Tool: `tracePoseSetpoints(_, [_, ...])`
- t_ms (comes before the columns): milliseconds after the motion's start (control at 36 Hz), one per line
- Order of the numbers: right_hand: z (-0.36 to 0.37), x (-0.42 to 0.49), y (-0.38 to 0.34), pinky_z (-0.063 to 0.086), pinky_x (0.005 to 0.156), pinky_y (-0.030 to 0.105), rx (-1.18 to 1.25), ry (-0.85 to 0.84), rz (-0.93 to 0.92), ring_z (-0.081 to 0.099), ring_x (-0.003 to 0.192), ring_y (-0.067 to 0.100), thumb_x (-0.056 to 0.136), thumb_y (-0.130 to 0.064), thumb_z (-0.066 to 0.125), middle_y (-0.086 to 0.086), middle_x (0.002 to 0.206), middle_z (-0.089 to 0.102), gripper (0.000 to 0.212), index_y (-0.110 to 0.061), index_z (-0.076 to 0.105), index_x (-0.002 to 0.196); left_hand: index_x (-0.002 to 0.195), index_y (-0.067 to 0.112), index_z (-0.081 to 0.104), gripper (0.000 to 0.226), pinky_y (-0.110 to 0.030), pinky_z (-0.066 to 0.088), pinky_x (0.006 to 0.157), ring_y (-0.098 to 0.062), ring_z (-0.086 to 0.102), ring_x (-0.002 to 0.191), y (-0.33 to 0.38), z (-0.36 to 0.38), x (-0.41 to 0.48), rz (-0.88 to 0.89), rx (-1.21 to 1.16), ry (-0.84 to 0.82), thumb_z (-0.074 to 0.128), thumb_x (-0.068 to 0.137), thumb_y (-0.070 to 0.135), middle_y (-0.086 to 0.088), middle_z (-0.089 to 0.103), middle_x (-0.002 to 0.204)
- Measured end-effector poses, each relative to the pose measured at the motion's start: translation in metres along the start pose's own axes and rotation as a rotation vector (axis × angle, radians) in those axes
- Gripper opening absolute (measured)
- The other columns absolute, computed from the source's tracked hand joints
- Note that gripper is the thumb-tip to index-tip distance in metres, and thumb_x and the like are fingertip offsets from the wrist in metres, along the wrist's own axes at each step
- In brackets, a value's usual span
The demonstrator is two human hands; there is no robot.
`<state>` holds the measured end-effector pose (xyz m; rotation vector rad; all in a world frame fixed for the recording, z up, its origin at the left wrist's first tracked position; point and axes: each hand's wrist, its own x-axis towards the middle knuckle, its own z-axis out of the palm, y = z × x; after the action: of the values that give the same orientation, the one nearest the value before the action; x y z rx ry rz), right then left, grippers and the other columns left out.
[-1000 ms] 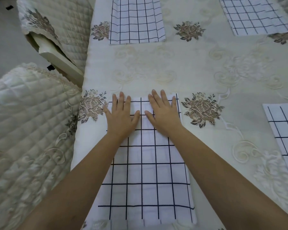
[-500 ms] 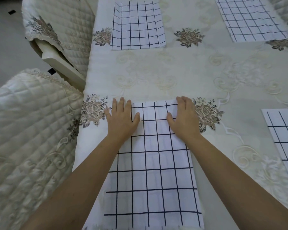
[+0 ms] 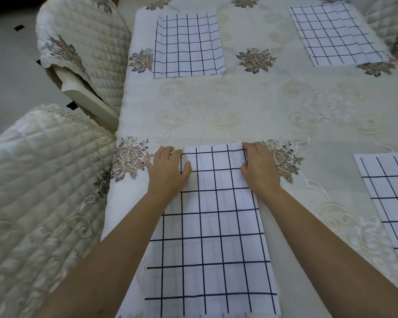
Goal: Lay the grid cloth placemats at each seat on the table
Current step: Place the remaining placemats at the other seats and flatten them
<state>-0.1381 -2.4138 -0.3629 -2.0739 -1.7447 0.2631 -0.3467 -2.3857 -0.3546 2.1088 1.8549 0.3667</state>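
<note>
So the near mat (image 3: 216, 226) is laid flat on the table (image 3: 262, 106), right at the front edge, with its long side running away from the camera. Its far end sits between two embroidered flowers (image 3: 129, 160). The far left corner is covered by the left hand (image 3: 168, 171), palm down, thumb stuck out onto the cloth, fingers held together and bent at the tips. The far right corner is covered by the right hand (image 3: 259, 171), fingers bent too, thumb tucked in by the mat's edge. Whether the cloth is actually being pinched or just pressed can't be told for either hand, since the fingertips are hidden. Three more mats are seen lying flat: a far-left mat (image 3: 186, 45) by the left edge, a far-right mat (image 3: 336, 33) up top right, and a right mat (image 3: 391, 198) cut off by the frame. Two quilted chairs (image 3: 39, 191) are parked at the table's left side.
</note>
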Motion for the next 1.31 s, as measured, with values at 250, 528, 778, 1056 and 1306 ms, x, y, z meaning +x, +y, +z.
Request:
tracePoseSetpoints(250, [-0.035,-0.013,-0.005,0.039,0.073,0.027,0.304,-0.261,0.35,0.053,0.085,0.02,0.085,-0.018,0.063,0.003,0.09,0.055,0.03,-0.006,0.054,0.111,0.12,0.003,0.058,0.05,-0.049,0.039,0.1,-0.036,0.039,0.126,0.0,-0.012,-0.015,-0.081,-0.192,-0.003,0.047,0.082,0.034,-0.024,0.042,0.133])
tracePoseSetpoints(528, [-0.045,-0.055,-0.012,0.037,0.07,0.028,0.226,-0.426,0.444,0.048,0.085,0.02,0.083,-0.019,0.065,0.006,0.097,0.052,0.037,-0.004,0.048,0.112,0.125,0.002,0.053,0.04,-0.035,0.031,0.106,-0.032,0.024,0.138,0.007,-0.009,-0.058,-0.11,-0.325,0.046,0.061,0.087,0.014,-0.021,0.026,0.147])
tracePoseSetpoints(778, [-0.053,-0.093,-0.013,0.033,0.063,0.025,0.2,-0.478,0.533,0.046,0.074,0.018,0.081,-0.004,0.058,0.004,0.078,0.047,0.007,-0.006,0.052,0.085,0.125,0.005,0.049,0.035,-0.022,0.028,0.096,-0.022,0.029,0.135,0.0,-0.02,-0.111,-0.314,-0.502,0.085,0.053,0.09,0.01,-0.011,0.026,0.145])
tracePoseSetpoints(1056, [-0.062,-0.106,-0.006,0.038,0.075,0.026,0.118,-0.453,0.522,0.056,0.105,0.027,0.085,-0.005,0.057,0.013,0.111,0.061,0.018,0.0,0.06,0.103,0.129,0.008,0.047,0.039,-0.03,0.025,0.108,-0.024,0.025,0.137,0.002,-0.018,-0.13,-0.081,-0.276,-0.136,0.051,0.091,0.012,-0.01,0.026,0.148])
tracePoseSetpoints(1306, [-0.067,-0.119,-0.004,0.037,0.064,0.027,0.074,-0.437,0.523,0.053,0.078,0.023,0.086,-0.011,0.054,0.007,0.084,0.058,0.005,-0.009,0.05,0.086,0.141,0.013,0.036,0.047,-0.048,0.014,0.116,-0.025,0.005,0.146,0.014,-0.007,-0.13,0.079,-0.007,-0.281,0.042,0.096,0.025,-0.009,0.014,0.156])
